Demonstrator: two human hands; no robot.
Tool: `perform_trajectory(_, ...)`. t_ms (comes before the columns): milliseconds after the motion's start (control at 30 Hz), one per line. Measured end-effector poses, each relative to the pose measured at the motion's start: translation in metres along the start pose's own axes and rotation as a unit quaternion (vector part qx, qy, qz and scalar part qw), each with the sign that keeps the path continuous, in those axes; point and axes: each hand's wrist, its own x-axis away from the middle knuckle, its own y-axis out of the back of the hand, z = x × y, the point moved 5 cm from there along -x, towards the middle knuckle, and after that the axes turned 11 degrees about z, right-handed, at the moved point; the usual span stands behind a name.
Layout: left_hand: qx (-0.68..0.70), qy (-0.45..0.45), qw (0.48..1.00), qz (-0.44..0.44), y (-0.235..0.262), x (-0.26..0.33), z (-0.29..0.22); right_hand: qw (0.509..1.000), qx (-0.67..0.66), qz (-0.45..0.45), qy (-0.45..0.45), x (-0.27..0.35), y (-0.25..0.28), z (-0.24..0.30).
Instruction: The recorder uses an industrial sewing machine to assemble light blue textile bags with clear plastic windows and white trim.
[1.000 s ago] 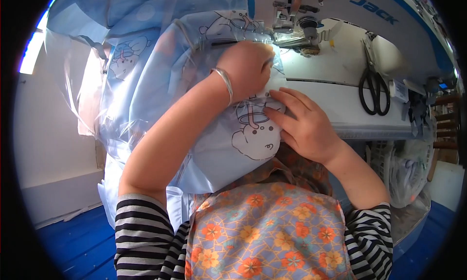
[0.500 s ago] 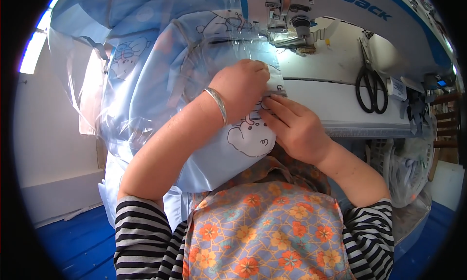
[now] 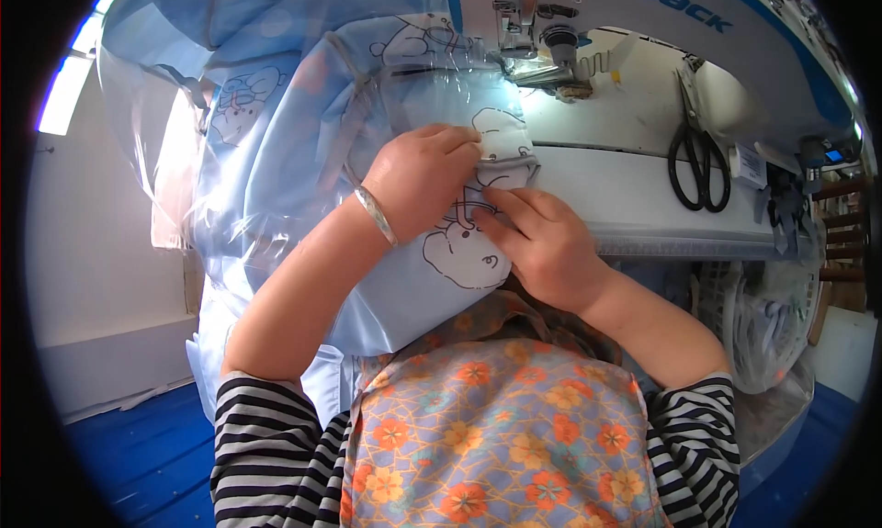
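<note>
A light blue fabric piece [image 3: 276, 151] printed with cartoon animals, covered by clear plastic film, lies over the white sewing machine bed [image 3: 634, 197]. My left hand [image 3: 418, 179], with a silver bangle on the wrist, presses down on the fabric and pinches its folded edge. My right hand [image 3: 537, 239] lies beside it on the right, fingertips holding the same edge near a printed animal figure [image 3: 459, 257]. The presser foot and needle area [image 3: 542, 64] stand just beyond my hands.
Black scissors [image 3: 698, 161] lie on the machine bed to the right. The white machine head [image 3: 735, 32] arches over the back. A flowered apron [image 3: 496, 445] covers my lap. Blue floor [image 3: 138, 445] shows at lower left, and a plastic bag [image 3: 772, 326] hangs at right.
Both hands have drawn back toward me along the fabric, away from the presser foot, and now sit close together on the folded edge.
</note>
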Motion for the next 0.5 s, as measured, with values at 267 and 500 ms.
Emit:
perform_trajectory(267,0.008,-0.048,0.996,-0.075,0.01,-0.02,-0.009,0.998,-0.041,-0.019,0.032,-0.006,-0.009,0.014)
perform_trajectory(500,0.129,0.082,0.986,-0.068,0.004,-0.026,-0.007,0.992,-0.124,-0.007,0.024,-0.008,-0.004,0.019)
